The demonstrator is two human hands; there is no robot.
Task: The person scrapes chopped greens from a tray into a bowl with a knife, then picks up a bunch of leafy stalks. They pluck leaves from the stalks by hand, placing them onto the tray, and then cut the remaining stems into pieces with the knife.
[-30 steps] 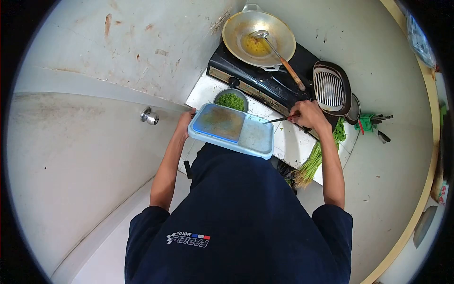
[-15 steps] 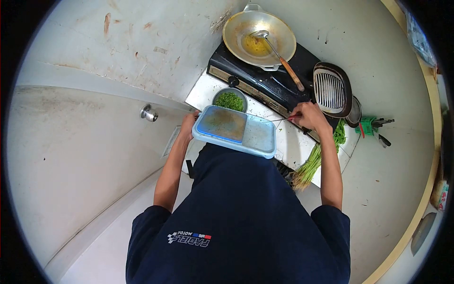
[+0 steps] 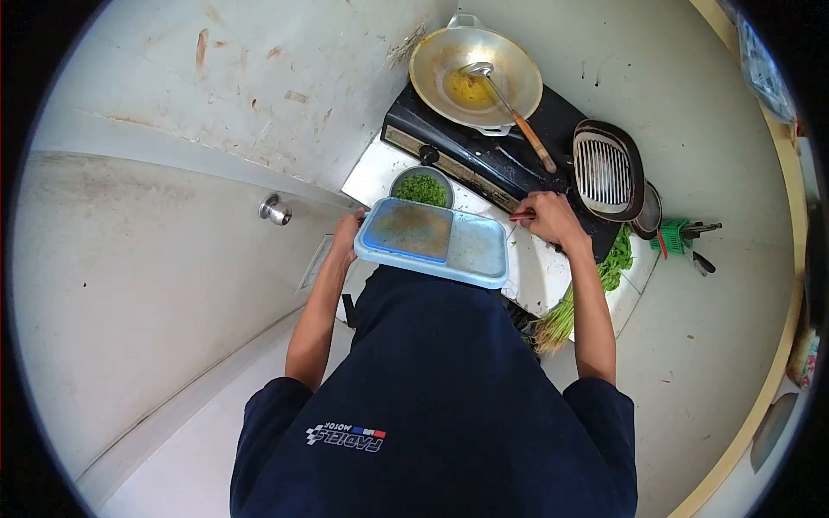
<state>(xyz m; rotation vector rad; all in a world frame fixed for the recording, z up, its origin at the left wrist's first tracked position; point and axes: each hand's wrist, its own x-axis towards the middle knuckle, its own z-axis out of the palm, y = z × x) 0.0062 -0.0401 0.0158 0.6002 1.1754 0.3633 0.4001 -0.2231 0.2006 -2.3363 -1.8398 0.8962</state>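
Note:
My left hand (image 3: 347, 233) grips the left end of a light blue cutting board (image 3: 477, 243), which is held level near my waist. A darker blue-edged, stained panel (image 3: 406, 229) takes up its left part. My right hand (image 3: 553, 217) is closed around the dark red handle of a knife (image 3: 523, 215), to the right of the board and above the counter; the thin blade hardly shows. Just beyond the board stands a grey bowl (image 3: 447, 184) of chopped green leaves (image 3: 422, 189), its near side hidden by the board.
On the black stove (image 3: 484, 160) sits a wok (image 3: 436, 65) with a wooden-handled ladle (image 3: 531, 138) and yellow oil. A grill pan (image 3: 607, 170) is at its right. Leafy green stalks (image 3: 557, 325) lie on the white tiled counter (image 3: 537, 268). A green basket (image 3: 667, 236) holds utensils.
My right hand has shifted slightly left and down, and the knife blade that reached over the board's right part no longer shows there. The board stays in my left hand.

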